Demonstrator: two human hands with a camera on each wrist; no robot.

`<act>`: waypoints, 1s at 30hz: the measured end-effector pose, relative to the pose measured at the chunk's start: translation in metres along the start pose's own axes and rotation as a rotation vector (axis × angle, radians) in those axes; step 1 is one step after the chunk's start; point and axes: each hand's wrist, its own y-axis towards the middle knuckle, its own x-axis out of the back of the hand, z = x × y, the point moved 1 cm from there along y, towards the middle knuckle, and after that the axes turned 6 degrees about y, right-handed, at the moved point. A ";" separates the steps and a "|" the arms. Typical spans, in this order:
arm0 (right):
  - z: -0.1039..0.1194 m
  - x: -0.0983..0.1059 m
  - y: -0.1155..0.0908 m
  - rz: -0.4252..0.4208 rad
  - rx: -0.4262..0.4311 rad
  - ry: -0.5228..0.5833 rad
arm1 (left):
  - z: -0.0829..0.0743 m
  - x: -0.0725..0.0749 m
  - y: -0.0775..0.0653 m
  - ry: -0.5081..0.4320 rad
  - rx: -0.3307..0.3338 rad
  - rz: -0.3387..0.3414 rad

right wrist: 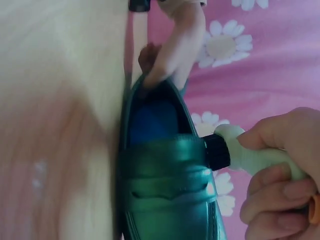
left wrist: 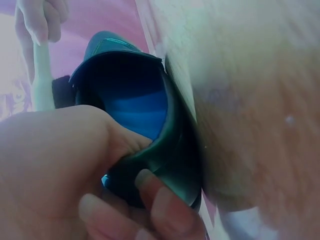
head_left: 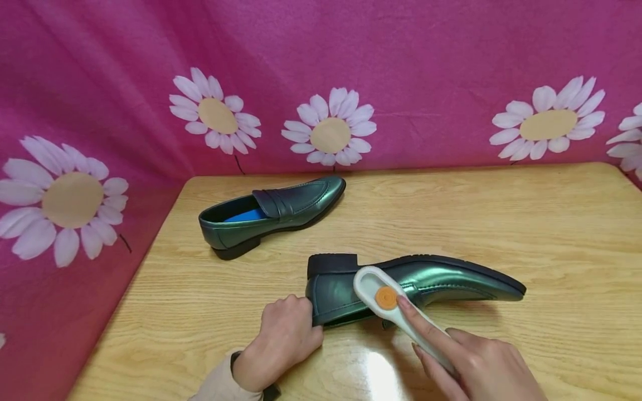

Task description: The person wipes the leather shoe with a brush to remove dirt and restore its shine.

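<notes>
A dark green loafer (head_left: 446, 278) lies on its side, sole facing away and toe to the right. My left hand (head_left: 286, 340) grips its heel end, with the thumb inside the opening over the blue insole (left wrist: 137, 112) and the fingers curled outside. My right hand (head_left: 481, 362) holds a white-handled brush (head_left: 371, 278), its index finger at the round orange button (head_left: 386, 298). In the right wrist view, the brush's black bristles (right wrist: 217, 151) touch the loafer's side near the strap. The head view hides these bristles under the brush head.
A matching loafer (head_left: 281, 214) stands upright on its sole behind, toward the left, with a blue insole. Both shoes are on a wooden table (head_left: 567, 223). A pink cloth (head_left: 421, 67) with white daisies hangs along the back and left.
</notes>
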 end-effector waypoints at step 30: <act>0.001 -0.008 0.003 -0.180 0.100 -0.012 | 0.001 -0.001 0.000 0.016 -0.013 -0.025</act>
